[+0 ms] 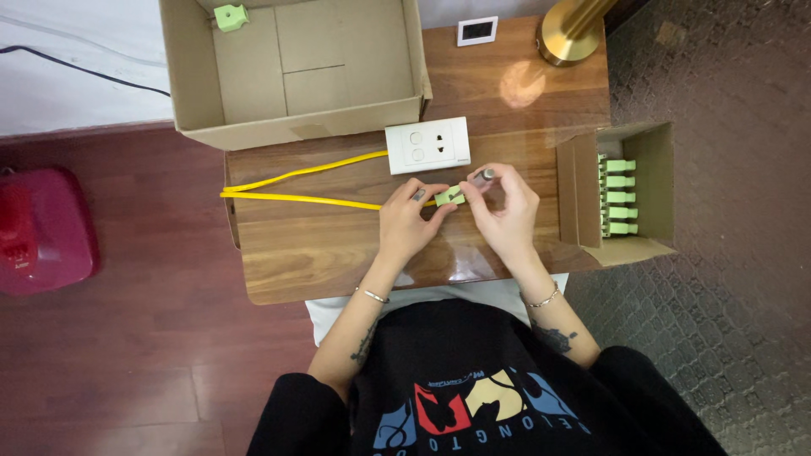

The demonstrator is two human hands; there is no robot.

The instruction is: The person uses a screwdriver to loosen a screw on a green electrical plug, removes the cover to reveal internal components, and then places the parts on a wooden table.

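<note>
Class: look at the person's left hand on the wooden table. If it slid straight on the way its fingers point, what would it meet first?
The left hand points up and right, so it would probably first meet the white socket plate, just beyond the small green connector it holds. Depth is hard to judge from above.

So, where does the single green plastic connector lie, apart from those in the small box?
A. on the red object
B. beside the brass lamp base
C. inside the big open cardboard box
C: the lone green plastic connector lies in the back left corner of the big open cardboard box.
</note>
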